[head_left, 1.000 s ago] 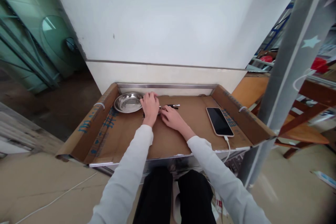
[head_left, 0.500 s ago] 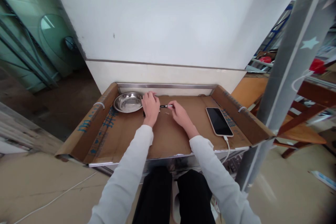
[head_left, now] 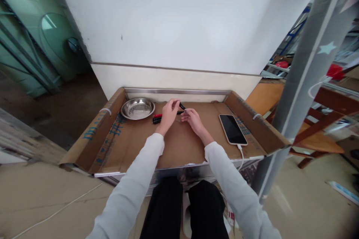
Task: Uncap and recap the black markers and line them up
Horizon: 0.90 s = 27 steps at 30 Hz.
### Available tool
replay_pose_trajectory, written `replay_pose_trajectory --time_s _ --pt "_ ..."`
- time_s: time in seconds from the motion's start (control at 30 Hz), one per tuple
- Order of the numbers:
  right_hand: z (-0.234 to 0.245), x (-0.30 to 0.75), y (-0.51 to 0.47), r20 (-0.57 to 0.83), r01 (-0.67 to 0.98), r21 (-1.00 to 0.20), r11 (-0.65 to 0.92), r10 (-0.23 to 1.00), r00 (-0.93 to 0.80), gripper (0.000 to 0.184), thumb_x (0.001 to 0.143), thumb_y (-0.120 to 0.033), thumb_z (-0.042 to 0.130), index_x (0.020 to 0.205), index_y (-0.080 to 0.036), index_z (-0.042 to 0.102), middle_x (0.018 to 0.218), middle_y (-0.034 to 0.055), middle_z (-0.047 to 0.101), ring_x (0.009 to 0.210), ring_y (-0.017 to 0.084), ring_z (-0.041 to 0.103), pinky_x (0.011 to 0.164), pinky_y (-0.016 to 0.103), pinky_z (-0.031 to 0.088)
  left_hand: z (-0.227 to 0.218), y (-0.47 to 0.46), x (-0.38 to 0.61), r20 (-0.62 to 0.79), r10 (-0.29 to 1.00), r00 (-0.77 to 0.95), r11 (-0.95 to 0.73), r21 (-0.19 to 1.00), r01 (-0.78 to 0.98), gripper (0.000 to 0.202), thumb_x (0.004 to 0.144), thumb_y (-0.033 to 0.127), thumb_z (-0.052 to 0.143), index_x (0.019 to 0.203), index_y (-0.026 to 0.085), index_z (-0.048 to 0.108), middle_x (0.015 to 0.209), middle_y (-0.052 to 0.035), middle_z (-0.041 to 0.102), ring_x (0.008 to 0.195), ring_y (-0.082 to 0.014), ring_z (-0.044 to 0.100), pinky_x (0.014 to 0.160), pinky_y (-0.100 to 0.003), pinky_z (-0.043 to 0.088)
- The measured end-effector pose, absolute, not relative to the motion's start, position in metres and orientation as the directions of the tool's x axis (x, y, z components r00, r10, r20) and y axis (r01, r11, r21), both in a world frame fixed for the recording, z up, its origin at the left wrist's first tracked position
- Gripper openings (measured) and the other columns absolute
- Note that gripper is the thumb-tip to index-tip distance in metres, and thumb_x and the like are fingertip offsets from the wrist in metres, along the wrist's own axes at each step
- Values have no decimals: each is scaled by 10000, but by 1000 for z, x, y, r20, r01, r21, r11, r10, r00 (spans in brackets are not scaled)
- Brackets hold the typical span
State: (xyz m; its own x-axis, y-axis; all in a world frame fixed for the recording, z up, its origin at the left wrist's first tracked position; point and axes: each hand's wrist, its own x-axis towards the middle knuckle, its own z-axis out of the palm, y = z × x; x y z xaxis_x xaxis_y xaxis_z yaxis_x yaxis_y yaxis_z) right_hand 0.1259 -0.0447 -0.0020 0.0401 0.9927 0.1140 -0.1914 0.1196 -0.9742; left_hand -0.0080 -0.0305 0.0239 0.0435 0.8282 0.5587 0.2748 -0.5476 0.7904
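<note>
My left hand (head_left: pixel 169 114) pinches a short black pen (head_left: pixel 182 106), which slants down to the right. At its lower end, near a small silvery part, the fingertips of my right hand (head_left: pixel 194 120) close in. Just below it a second dark, pen-like piece (head_left: pixel 180 112) shows between my hands; I cannot tell which hand, if either, holds it. Beside my left wrist lie black pens (head_left: pixel 156 120) and a red pen (head_left: pixel 158 115), partly covered by that hand. A shiny metal bowl (head_left: pixel 137 109) stands to their left.
All this sits on a cardboard tray lining (head_left: pixel 134 153) with raised side walls. A phone (head_left: pixel 233 129) lies at the right with a white cable (head_left: pixel 241 157) plugged in. A white wall panel (head_left: pixel 179 22) rises behind, a grey post (head_left: pixel 297 82) and wooden chair (head_left: pixel 322 138) stand right.
My left hand has lifted off the pens and moved right, now pinching a black pen raised at an angle. The pens beneath it have come into view. My right hand has shifted slightly right.
</note>
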Motion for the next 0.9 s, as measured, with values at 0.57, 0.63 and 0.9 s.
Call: replay_pose_trajectory --time_s 0.57,0.63,0.9 --pt "2 136 -42 -100 -649 -748 -143 990 -102 140 791 -85 529 828 -125 659 898 53 692 920 133 651 904 255 542 27 -21 -21 499 850 -171 -496 866 63 286 827 316 539 1062 173 618 936 -61 670 827 -152 627 761 -281 524" --pt "0 136 -41 -96 -644 -753 -136 991 -98 118 788 -92 557 822 -131 663 900 47 692 932 130 648 909 254 543 27 -18 -23 472 861 -189 -480 877 2 270 809 307 555 1026 160 621 902 -61 665 793 -149 629 732 -280 531" --pt "-9 140 -36 7 -570 -809 143 972 234 109 690 -128 695 796 -135 671 828 39 689 825 129 664 922 303 535 23 -31 -45 261 935 240 -257 965 -49 286 716 308 663 940 141 603 825 -51 668 723 -137 640 751 -312 525"
